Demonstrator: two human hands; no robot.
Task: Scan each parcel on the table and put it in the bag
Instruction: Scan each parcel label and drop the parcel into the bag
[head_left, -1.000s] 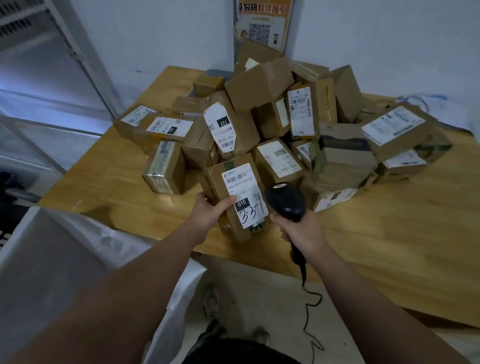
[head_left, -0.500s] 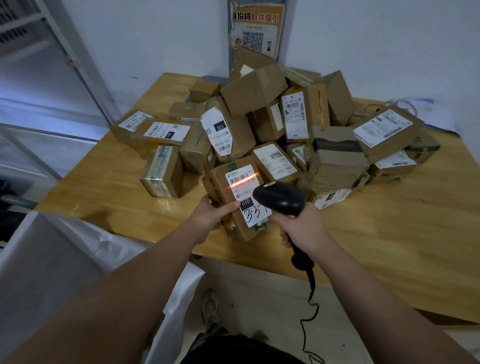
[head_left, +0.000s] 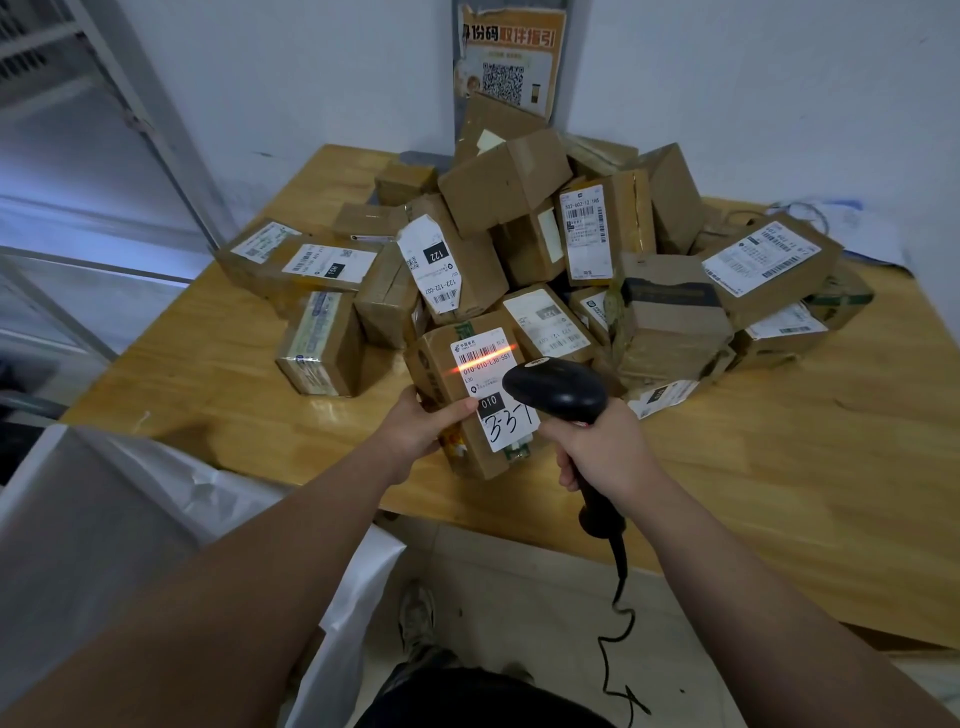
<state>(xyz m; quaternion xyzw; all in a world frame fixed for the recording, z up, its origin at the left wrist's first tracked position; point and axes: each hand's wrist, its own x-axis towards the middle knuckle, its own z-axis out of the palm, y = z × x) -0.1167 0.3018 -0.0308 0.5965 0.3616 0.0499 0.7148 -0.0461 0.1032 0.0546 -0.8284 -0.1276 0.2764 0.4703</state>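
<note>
A brown cardboard parcel (head_left: 441, 374) with a white label marked "010" and handwritten digits stands at the table's front edge. My left hand (head_left: 421, 428) grips its left side, thumb on the label. My right hand (head_left: 605, 452) holds a black corded barcode scanner (head_left: 558, 389) just right of the parcel. An orange scan line lies across the label's barcode. A white plastic bag (head_left: 130, 519) stands open at the lower left, below the table edge.
A heap of several taped cardboard parcels (head_left: 519, 249) fills the middle and back of the wooden table (head_left: 779, 467). One parcel (head_left: 322, 343) stands apart at the left. White walls with a QR poster (head_left: 511, 57) close the far corner. The scanner cable (head_left: 618, 613) hangs to the floor.
The scanner has risen and tilted toward the label, and its orange line has come on across the barcode. My left hand keeps the same hold on the parcel.
</note>
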